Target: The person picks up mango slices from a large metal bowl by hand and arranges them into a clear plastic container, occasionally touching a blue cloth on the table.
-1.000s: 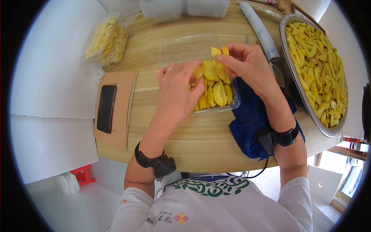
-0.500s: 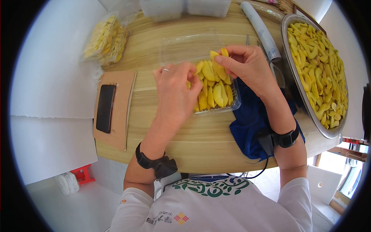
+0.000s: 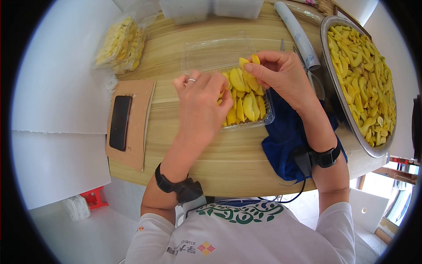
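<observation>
A clear plastic clamshell box (image 3: 269,118) lies on the table with its transparent lid (image 3: 206,53) folded back. Rows of yellow fruit slices (image 3: 249,107), wedge-shaped like cut mango, fill it. Over its right rear corner, my right hand (image 3: 281,75) pinches yellow fruit slices (image 3: 244,63) between thumb and fingers. My left hand (image 3: 200,103), a ring on one finger, is at the box's left side with its fingers curled inward. The back of that hand hides its fingertips and anything between them.
A large metal basin (image 3: 324,48) heaped with yellow slices stands at right, near a plastic roll (image 3: 298,35) and scissors (image 3: 314,81). A blue cloth (image 3: 281,145) lies beside the box. Filled boxes (image 3: 121,46), a phone (image 3: 120,123) on cardboard (image 3: 138,132), and stacked clear containers (image 3: 184,11) surround the area.
My left hand has shifted slightly, its fingers curling more and turning over the box's left edge. My right hand stays in place with its slices.
</observation>
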Demonstrator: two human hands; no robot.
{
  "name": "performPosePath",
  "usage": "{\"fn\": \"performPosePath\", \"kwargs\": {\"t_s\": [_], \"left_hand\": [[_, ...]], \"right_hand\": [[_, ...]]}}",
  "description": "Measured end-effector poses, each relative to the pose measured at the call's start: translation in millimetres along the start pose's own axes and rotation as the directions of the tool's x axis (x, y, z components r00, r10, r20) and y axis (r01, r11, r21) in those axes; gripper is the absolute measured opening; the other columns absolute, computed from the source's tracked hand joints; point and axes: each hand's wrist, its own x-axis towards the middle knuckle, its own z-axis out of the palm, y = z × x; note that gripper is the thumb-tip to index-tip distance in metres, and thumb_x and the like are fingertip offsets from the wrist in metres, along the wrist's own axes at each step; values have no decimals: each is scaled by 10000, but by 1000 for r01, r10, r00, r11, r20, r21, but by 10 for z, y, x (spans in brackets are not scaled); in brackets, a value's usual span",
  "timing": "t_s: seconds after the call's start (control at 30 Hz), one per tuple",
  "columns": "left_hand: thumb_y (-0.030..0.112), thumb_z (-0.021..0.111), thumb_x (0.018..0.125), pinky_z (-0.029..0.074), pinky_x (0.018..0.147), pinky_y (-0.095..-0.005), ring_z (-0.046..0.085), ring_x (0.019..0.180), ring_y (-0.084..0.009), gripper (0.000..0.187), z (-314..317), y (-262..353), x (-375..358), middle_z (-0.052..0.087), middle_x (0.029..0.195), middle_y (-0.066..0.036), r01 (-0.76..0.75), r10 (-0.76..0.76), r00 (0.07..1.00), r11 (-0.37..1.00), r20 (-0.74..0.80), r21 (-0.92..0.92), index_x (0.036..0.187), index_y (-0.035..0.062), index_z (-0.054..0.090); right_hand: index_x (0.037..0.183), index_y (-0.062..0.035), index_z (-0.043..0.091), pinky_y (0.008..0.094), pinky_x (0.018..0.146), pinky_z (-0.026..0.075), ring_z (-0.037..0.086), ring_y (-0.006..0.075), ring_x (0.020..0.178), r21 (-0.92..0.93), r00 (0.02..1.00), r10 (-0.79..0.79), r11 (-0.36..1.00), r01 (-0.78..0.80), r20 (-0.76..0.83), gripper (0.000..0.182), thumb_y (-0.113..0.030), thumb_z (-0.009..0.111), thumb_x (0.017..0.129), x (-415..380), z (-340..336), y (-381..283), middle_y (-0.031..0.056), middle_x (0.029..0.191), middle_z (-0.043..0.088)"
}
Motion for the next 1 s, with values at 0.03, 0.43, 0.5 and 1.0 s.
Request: {"fn": "performPosePath", "kwargs": {"t_s": [0.03, 0.43, 0.5, 1.0], "left_hand": [[30, 722, 740, 344, 896, -399, 582, 800, -241, 159, -10, 11, -2, 616, 761, -28, 13, -13, 999, 1000, 35, -6, 829, 109, 617], [71, 711, 765, 350, 932, -410, 578, 956, -292, 148, -34, -59, -30, 661, 907, -74, 172, -163, 983, 978, 86, -120, 896, 89, 644], [75, 710, 769, 350, 935, -409, 579, 966, -291, 163, -41, -43, -10, 666, 929, -74, 182, -173, 982, 977, 80, -113, 916, 86, 640], [109, 718, 787, 405, 891, -372, 582, 860, -216, 250, -23, -54, 16, 681, 937, -40, 197, -184, 977, 971, 104, -132, 1020, 79, 630]], "right_hand": [[928, 25, 726, 187, 533, 391, 527, -2, 625, 0, 1000, 0, 1000, 0, 0, 204, -175, 757, 897, 2, -2, 3, -39, 699, 630], [931, 32, 724, 187, 547, 403, 535, 1, 641, -9, 1000, 1, 1000, -1, 11, 202, -165, 758, 897, 6, -10, 5, -36, 718, 638], [936, 32, 723, 186, 549, 404, 538, 1, 647, 3, 1000, 1, 1000, -1, 14, 204, -166, 758, 898, 6, -11, 12, -36, 724, 641], [946, 46, 732, 180, 570, 435, 559, -3, 671, 3, 1000, -10, 1000, 10, 7, 217, -161, 763, 891, -9, 16, -16, -26, 766, 671]]}}
